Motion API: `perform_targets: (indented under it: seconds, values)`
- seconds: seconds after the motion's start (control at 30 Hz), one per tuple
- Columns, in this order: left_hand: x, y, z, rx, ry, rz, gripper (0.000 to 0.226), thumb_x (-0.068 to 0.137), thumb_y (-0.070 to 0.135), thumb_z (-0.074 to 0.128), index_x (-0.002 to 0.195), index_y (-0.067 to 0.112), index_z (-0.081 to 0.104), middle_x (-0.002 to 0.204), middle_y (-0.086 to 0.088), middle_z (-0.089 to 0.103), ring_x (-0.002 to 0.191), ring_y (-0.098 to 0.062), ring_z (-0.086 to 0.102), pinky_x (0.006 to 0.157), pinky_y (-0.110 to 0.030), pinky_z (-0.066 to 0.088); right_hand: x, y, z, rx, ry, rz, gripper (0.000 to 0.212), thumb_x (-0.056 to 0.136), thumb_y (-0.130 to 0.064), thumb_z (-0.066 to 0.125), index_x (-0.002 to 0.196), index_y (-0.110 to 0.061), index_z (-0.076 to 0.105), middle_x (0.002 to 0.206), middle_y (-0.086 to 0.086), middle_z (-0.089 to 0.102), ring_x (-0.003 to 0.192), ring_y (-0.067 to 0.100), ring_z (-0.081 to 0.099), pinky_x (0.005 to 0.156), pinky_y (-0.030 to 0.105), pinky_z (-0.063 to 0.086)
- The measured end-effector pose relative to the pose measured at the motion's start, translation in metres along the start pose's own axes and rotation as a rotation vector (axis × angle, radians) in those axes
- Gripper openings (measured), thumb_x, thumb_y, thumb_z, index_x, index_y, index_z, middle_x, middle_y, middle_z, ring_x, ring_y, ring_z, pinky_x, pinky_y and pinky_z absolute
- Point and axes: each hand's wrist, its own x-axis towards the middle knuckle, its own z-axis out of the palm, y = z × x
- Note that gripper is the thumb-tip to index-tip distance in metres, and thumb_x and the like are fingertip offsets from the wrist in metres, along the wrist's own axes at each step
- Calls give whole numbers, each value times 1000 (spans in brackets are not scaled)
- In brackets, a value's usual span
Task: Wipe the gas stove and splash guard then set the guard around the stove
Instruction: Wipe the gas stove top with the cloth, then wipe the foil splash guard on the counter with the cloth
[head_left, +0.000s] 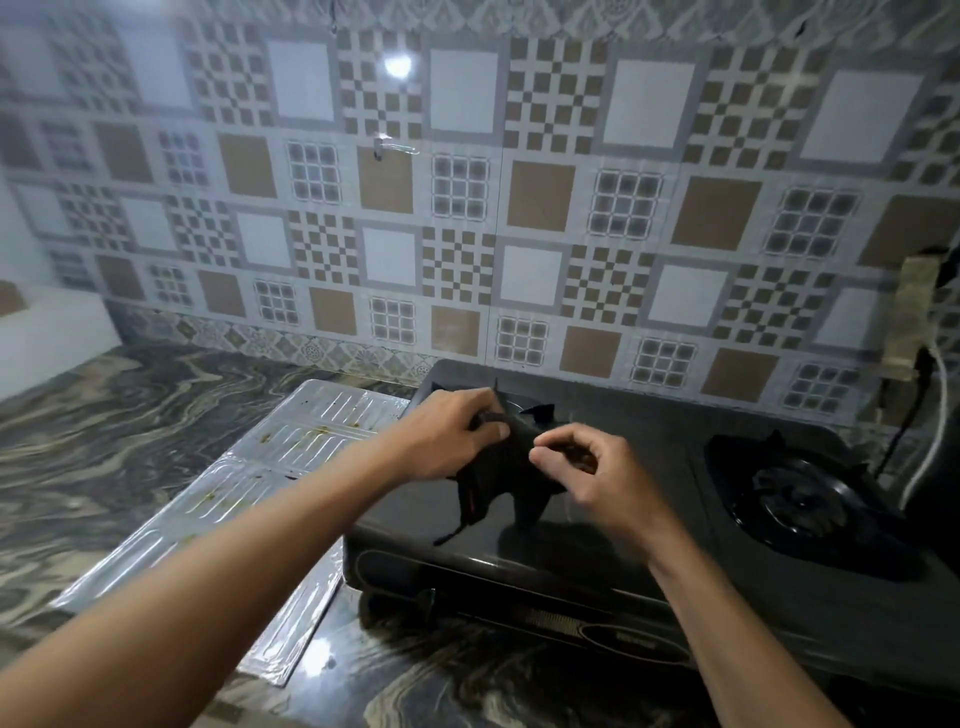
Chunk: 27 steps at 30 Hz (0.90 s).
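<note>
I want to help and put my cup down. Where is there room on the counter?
Left of the splash guard, the marbled counter is bare back to the tiled wall. A narrow strip lies in front of the stove. The stove top is crowded: both hands, left hand and right hand, hold a dark cloth there.

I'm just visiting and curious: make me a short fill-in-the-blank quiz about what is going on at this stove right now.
1. Both the left hand and the right hand are gripping a dark ____ above the gas stove.
2. The silver splash guard lies flat on the countertop, to the ____ of the stove.
3. The splash guard's surface shows yellowish ____, so it is not yet clean.
4. The burner in plain view sits on the stove's ____ side.

Missing words: cloth; left; stains; right
</note>
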Motion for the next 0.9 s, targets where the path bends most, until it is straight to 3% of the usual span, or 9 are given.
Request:
perform_targets:
  seconds: [0.13, 0.2, 0.27, 0.37, 0.43, 0.6, 0.73, 0.83, 0.9]
  values:
    - [-7, -7, -33, 45, -1, -2, 13, 96, 26, 62, 97, 13, 62, 83, 3, 63, 76, -14, 59, 66, -25, 45, 22, -7, 15, -107, 12, -61, 23, 85, -13, 73, 93, -34, 71, 86, -16, 68, 82, 0, 63, 72, 19, 47]
    - [-13, -20, -51, 50, 22, -16, 11, 92, 25, 69, 99, 17, 67, 87, 3, 68, 82, -15, 63, 71, -30, 48, 34, -14, 20, -116, -16, -87, 28, 86, -9, 72, 97, -35, 74, 91, -17, 70, 84, -1, 64, 75, 19, 50]
    - [-22, -35, -68, 8, 40, -48, 11, 88, 22, 73, 98, 21, 69, 85, 9, 70, 82, -11, 66, 71, -26, 49, 44, -23, 27, -107, -60, -105, 31, 87, -7, 70, 101, -33, 76, 95, -15, 73, 87, -1, 68, 81, 24, 54]
    - [-33, -55, -89, -11, 62, -109, 13, 86, 19, 76, 97, 24, 72, 83, 11, 71, 81, -4, 66, 72, -20, 50, 61, -31, 47, -121, -90, -105, 29, 88, -11, 69, 105, -34, 77, 98, -13, 75, 90, 3, 70, 85, 35, 59]
    - [-37, -68, -100, 41, 109, -142, 11, 84, 22, 77, 94, 25, 75, 82, 13, 70, 80, -1, 65, 75, -21, 51, 72, -36, 64, -153, -88, -116, 27, 88, -14, 69, 103, -36, 77, 98, -14, 75, 89, 4, 70, 86, 37, 58]
    - [-45, -107, -114, 42, 157, -224, 3, 84, 23, 76, 86, 21, 75, 81, 6, 72, 76, -12, 66, 70, -30, 52, 96, -55, 113, -191, -78, -118, 21, 88, -16, 70, 103, -29, 77, 100, -11, 75, 93, 6, 69, 91, 34, 56]
    - [-44, -143, -121, -147, 199, -342, 10, 86, 21, 75, 78, 16, 72, 73, -3, 71, 62, -13, 65, 56, -30, 55, 113, -71, 153, -183, -42, -106, 21, 88, -17, 68, 105, -26, 77, 105, -9, 75, 98, 3, 66, 93, 24, 52]
    - [-38, -169, -128, -431, 172, -454, 15, 92, 16, 69, 93, 1, 70, 81, -12, 72, 63, -13, 70, 55, -26, 57, 129, -76, 191, -156, -21, -54, 20, 89, -16, 67, 104, -25, 77, 102, -10, 74, 95, 4, 66, 91, 27, 54]
    - [-35, -188, -133, -665, 99, -502, 24, 98, 22, 60, 104, 0, 69, 91, -14, 74, 71, -20, 72, 63, -32, 62, 138, -79, 218, -126, 13, -24, 14, 90, -22, 67, 99, -25, 78, 94, -13, 74, 89, 4, 67, 88, 32, 55]
